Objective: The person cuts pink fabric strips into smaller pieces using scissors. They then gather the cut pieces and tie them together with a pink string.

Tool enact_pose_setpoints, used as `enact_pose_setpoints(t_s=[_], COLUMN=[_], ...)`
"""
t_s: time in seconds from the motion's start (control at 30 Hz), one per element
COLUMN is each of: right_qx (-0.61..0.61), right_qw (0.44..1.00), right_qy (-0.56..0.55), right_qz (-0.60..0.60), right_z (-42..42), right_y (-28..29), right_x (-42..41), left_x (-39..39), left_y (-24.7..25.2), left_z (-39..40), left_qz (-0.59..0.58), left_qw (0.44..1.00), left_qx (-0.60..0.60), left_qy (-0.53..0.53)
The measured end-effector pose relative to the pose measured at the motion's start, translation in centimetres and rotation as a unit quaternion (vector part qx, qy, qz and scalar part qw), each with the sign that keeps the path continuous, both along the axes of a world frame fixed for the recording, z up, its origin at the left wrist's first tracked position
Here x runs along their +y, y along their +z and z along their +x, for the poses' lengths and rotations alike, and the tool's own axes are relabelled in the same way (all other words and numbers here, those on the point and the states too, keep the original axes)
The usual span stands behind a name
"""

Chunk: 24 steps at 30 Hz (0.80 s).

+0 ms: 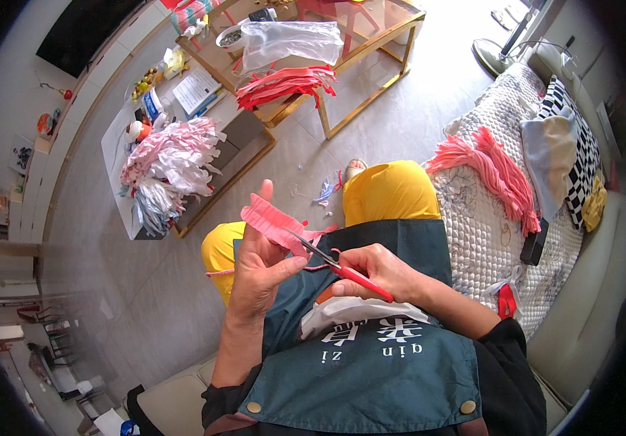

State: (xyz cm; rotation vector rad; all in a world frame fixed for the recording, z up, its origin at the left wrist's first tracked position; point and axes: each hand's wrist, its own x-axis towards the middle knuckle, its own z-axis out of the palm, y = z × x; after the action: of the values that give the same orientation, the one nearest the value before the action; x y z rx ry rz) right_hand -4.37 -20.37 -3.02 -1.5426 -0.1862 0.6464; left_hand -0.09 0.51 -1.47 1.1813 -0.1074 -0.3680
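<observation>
Above my lap, my left hand [261,261] holds a gathered pink fabric strip [272,218] between its thumb and fingers, the forefinger stretched out behind it. My right hand [375,270] grips red-handled scissors [365,280]; their blades lie against the strip beside my left thumb. Whether the blades are parted I cannot tell. A thin pink trimming hangs under the blades and crosses my dark green apron [367,381]. Something orange-brown shows by my right thumb, partly hidden. White cloth lies in the fold of the apron.
Pink and white fabric strips [177,158] are heaped on a cabinet at left. Red strips [286,87] and a clear plastic bag [291,43] rest on the glass table. Pink bundles [487,169] and a black box [534,242] lie on the quilted sofa. Scraps [325,192] dot the floor.
</observation>
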Motion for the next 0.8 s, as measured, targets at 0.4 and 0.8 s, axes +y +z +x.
enact_pose_setpoints(t_s=[0.4,0.8], right_qx=[-0.143,-0.200], right_qw=[0.984,0.968], right_qy=[-0.058,-0.061], right_qz=[-0.094,-0.139], right_z=[-0.4,-0.4], right_y=[-0.2,-0.7], right_x=[0.3,0.1], left_x=[-0.1,0.4], left_y=[0.2,1.2], left_z=[-0.1,0.5], left_qz=[-0.005,0.030], left_qw=[1.000,0.996], left_qx=[-0.009,-0.003], left_qy=[0.010,0.082])
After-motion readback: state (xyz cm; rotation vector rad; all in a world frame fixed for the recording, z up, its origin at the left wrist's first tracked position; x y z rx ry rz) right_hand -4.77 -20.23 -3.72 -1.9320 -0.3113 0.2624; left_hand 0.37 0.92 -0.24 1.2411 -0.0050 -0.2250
